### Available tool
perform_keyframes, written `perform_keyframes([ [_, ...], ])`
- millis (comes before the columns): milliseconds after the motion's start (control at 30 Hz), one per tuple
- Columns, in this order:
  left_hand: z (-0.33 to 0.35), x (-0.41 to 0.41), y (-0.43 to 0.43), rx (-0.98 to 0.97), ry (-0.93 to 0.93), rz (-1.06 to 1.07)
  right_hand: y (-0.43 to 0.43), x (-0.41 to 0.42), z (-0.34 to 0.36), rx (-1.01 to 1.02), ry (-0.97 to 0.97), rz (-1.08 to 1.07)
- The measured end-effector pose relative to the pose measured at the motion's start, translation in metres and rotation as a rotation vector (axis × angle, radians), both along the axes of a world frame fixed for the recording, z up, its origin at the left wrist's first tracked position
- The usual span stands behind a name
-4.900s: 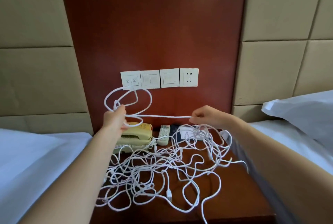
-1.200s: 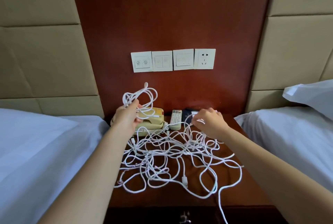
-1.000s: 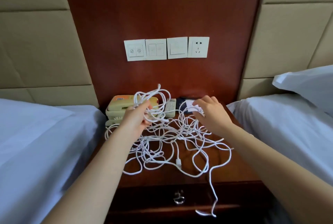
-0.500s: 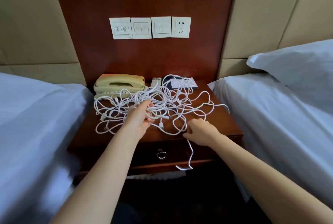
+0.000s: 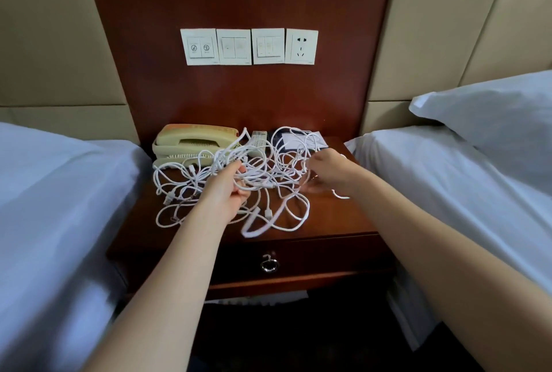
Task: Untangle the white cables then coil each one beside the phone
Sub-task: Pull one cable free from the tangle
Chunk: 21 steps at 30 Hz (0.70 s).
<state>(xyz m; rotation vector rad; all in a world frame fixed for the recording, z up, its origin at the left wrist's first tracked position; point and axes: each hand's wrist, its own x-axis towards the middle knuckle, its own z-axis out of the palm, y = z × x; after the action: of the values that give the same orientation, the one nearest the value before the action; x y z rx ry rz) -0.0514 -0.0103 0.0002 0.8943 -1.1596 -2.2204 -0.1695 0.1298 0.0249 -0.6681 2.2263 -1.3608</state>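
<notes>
White cables (image 5: 277,162) heaped on nightstand (image 5: 334,217) before phone (image 5: 191,144). My left hand (image 5: 227,189) clutches bundle; right hand (image 5: 325,176) pinches strand. Light, limp, snag-prone; I'd grab near free plug end (image 5: 268,213).

Right hand (image 5: 325,174): formerly at the front edge of the table (image 5: 328,219), pinching a strand (image 5: 252,229) that hung past the drawer (image 5: 313,255). It is now at the right side of the white cables (image 5: 268,168), fingers curled among the loops.
Strand: now lies on the tabletop.
Left hand (image 5: 227,186): bundle once raised above the phone (image 5: 191,141), now gripped low over the tangle.
</notes>
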Motion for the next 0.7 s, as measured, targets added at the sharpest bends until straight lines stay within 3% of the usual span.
perform_keyframes([
  [100, 0.015, -0.001, -0.014, 0.006, 0.099, 0.049, -0.019, -0.013, 0.011, -0.165, -0.149, -0.094],
  [300, 0.032, -0.003, -0.043, -0.006, 0.181, 0.139, -0.064, -0.041, 0.006, -0.415, -0.205, -0.199],
  [367, 0.027, -0.007, -0.047, 0.003, 0.165, 0.137, -0.081, -0.052, -0.001, -0.362, -0.124, -0.186],
  [533, 0.008, -0.019, -0.055, 0.039, 0.104, 0.130, -0.100, -0.083, -0.026, 0.146, 0.351, -0.123],
  [700, -0.002, -0.030, -0.058, -0.011, 0.018, 0.127, -0.108, -0.101, -0.060, 0.214, 0.571, -0.144],
])
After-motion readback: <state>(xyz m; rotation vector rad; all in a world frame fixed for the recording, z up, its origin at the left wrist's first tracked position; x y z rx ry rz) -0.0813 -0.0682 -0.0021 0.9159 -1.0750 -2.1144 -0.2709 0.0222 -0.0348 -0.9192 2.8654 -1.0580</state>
